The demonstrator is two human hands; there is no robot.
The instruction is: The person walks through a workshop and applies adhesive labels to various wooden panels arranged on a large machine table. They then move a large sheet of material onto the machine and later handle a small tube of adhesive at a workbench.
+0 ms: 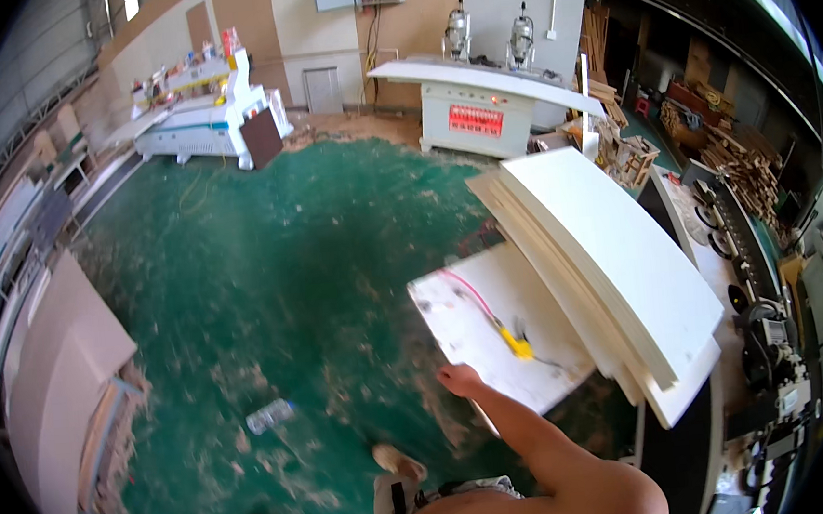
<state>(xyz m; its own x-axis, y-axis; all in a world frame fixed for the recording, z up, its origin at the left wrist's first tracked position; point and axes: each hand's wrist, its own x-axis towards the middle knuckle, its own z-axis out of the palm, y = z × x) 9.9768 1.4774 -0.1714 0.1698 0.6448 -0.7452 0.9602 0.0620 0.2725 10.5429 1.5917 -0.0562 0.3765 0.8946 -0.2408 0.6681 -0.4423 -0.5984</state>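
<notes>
My right hand is closed in a fist over the left edge of a low white board. Whether it grips anything is hidden. On that board lies a yellow air blow gun with a thin dark nozzle, joined to a pink-red hose. It rests a short way to the right of the hand and apart from it. Just beyond, a stack of white panels stands on the right. My left hand is out of view.
A clear plastic bottle lies on the dusty green floor. Large panels lean at the left. White machines stand at the far left, and a white worktable at the back. A long machine lines the right side.
</notes>
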